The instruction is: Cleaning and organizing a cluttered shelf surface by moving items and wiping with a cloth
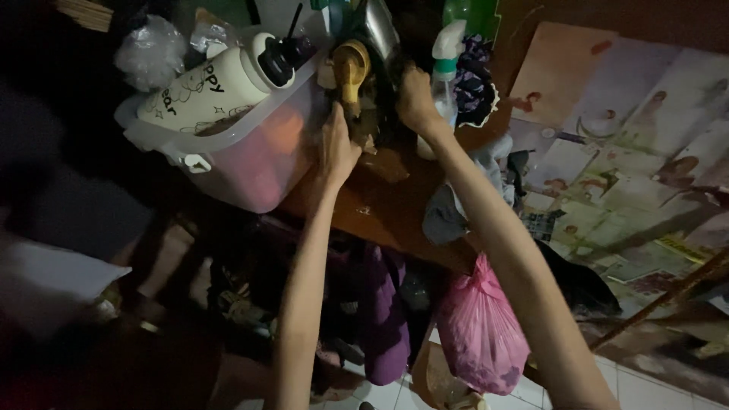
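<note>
Both my arms reach forward over a brown wooden table [395,209]. My left hand [335,144] rests at the base of a tan hair dryer [350,70] that stands among clutter, fingers curled against it. My right hand [414,99] is closed around a dark object next to a shiny metal item [377,30]; what exactly it grips is too dark to tell. A white spray bottle [446,72] stands just right of my right hand.
A clear plastic bin [243,144] holding a white printed bottle [209,87] sits at the left. Grey cloth [448,212] drapes off the table edge. A pink plastic bag [478,330] hangs below. Posters [630,159] cover the wall at right. Purple clothes [380,304] lie beneath.
</note>
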